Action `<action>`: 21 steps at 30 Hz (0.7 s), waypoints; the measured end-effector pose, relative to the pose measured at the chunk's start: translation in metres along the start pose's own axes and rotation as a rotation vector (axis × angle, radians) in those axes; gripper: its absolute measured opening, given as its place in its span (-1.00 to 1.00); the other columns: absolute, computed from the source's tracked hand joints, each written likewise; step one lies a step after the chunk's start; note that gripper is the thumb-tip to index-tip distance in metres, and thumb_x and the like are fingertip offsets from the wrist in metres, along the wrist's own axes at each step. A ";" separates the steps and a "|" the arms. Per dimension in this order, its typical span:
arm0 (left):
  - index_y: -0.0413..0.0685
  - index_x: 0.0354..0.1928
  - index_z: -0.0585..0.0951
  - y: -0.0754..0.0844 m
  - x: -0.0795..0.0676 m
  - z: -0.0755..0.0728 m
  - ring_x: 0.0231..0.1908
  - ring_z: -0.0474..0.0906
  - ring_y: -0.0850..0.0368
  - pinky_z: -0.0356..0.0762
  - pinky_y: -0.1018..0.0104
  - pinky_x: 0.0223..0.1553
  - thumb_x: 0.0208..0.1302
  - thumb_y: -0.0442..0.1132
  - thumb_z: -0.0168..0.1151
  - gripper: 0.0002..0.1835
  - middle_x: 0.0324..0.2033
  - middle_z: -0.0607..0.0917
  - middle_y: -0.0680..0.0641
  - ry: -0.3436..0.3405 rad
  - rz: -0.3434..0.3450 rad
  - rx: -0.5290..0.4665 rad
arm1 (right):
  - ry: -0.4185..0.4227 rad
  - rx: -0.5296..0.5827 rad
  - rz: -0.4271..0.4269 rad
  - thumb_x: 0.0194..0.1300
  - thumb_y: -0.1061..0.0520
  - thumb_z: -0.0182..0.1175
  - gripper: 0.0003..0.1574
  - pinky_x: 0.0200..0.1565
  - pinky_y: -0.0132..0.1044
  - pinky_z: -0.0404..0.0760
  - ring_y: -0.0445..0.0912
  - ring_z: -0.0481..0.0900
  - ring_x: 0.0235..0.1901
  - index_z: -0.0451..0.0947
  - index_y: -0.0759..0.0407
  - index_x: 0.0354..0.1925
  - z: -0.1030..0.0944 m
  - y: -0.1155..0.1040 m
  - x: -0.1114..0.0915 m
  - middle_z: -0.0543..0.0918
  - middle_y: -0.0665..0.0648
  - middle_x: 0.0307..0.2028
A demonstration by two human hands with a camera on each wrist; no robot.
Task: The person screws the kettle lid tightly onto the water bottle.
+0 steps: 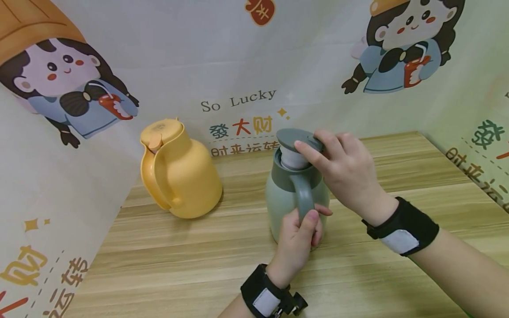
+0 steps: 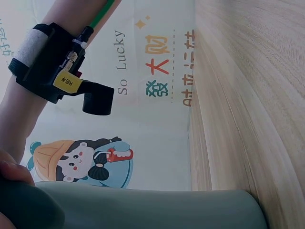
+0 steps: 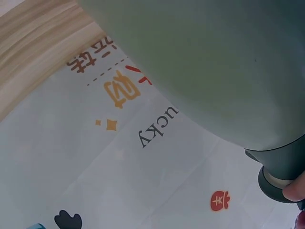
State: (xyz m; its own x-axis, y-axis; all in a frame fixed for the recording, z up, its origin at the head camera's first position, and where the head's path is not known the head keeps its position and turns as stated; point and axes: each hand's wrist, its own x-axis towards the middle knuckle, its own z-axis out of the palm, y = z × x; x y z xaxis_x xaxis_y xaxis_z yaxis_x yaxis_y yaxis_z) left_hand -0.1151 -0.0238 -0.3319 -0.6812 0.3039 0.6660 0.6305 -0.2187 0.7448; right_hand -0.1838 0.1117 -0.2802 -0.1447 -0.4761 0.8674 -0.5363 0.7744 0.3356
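A pale green thermos jug (image 1: 277, 201) stands upright on the table in the head view. My left hand (image 1: 296, 238) grips its dark green handle (image 1: 304, 194) low down, fingers wrapped around it. With my right hand (image 1: 350, 172) I hold the dark green lid (image 1: 296, 137) by its right side, the index finger lying over the top. The lid sits tilted above the neck, and its white stopper (image 1: 293, 158) shows partly out of the mouth. The right wrist view is mostly filled by the jug's body (image 3: 205, 67), with the lid's edge (image 3: 271, 188) near a fingertip.
A yellow thermos jug (image 1: 195, 176) with its lid on stands to the left on the wooden table (image 1: 159, 265). A printed cloth backdrop (image 1: 191, 53) rises behind the table and along its sides. Both wrists wear black camera straps (image 1: 409, 227).
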 end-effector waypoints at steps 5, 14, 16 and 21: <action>-0.26 -0.73 0.29 0.000 0.000 0.001 -0.75 0.23 0.09 0.35 0.43 -0.51 0.50 -0.07 -0.25 -0.40 -0.85 0.27 -0.12 0.000 -0.013 -0.009 | 0.027 0.026 0.003 0.15 0.45 0.14 -0.23 -0.65 -0.13 0.34 0.13 0.29 -0.49 0.21 -0.15 0.18 0.002 -0.001 -0.001 0.40 0.28 -0.12; -0.27 -0.72 0.29 -0.001 0.000 0.000 -0.76 0.22 0.11 0.34 0.44 -0.54 0.50 -0.12 -0.25 -0.42 -0.85 0.27 -0.12 0.000 -0.009 -0.009 | 0.029 0.044 -0.024 0.24 0.40 0.08 -0.42 -0.63 -0.12 0.34 0.13 0.28 -0.48 0.29 -0.07 0.13 0.004 -0.004 -0.003 0.40 0.27 -0.12; -0.27 -0.73 0.29 0.000 0.000 0.000 -0.76 0.22 0.11 0.34 0.45 -0.54 0.50 -0.14 -0.25 -0.42 -0.85 0.27 -0.12 0.000 -0.010 -0.010 | 0.029 0.057 -0.041 0.26 0.38 0.06 -0.51 -0.61 -0.11 0.35 0.14 0.29 -0.47 0.33 -0.01 0.09 0.005 -0.005 -0.003 0.40 0.27 -0.12; -0.27 -0.73 0.29 0.000 0.000 0.000 -0.77 0.21 0.07 0.31 0.45 -0.59 0.50 -0.13 -0.25 -0.42 -0.85 0.27 -0.13 -0.001 -0.001 -0.008 | 0.040 0.076 -0.041 0.22 0.39 0.11 -0.53 -0.58 -0.10 0.37 0.14 0.30 -0.47 0.38 0.04 0.05 0.006 -0.006 -0.003 0.42 0.27 -0.12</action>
State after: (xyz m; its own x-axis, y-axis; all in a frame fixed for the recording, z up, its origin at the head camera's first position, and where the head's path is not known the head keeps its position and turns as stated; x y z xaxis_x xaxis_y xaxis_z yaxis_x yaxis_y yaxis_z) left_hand -0.1154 -0.0238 -0.3320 -0.6816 0.3047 0.6653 0.6267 -0.2262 0.7457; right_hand -0.1849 0.1062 -0.2871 -0.0882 -0.4885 0.8681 -0.6025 0.7202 0.3440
